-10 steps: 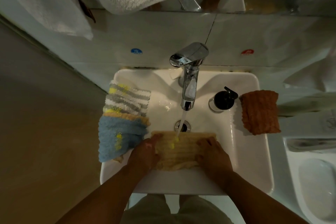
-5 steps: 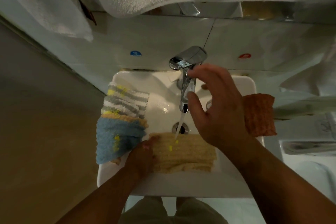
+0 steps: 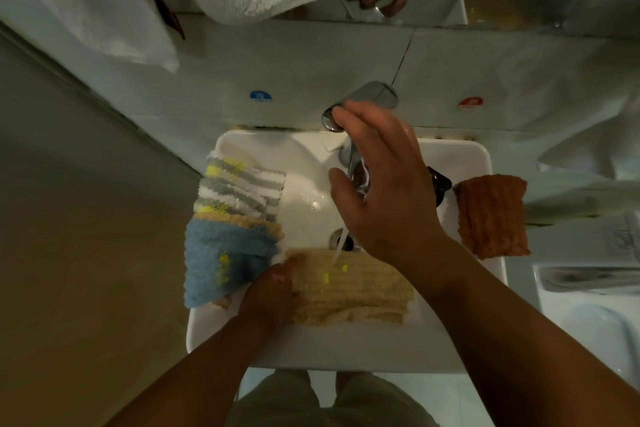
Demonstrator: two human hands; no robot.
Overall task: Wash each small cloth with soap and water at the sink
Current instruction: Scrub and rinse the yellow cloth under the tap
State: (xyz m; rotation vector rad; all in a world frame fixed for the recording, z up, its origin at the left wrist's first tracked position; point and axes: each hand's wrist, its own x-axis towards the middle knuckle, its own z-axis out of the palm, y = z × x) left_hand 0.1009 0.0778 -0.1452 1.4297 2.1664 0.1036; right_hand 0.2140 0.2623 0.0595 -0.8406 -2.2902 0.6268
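White sink (image 3: 346, 350) holds beige cloth (image 3: 360, 291); left grip (image 3: 270, 291) clutching it, right grip (image 3: 388, 191) wide at tap (image 3: 375, 95).

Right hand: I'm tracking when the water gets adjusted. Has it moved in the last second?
Yes. The right hand left the beige cloth and went up to the faucet, fingers at its lever.

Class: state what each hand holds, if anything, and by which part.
Left hand grips the beige cloth by its left end. Right hand holds nothing; its fingers are at the tap lever.
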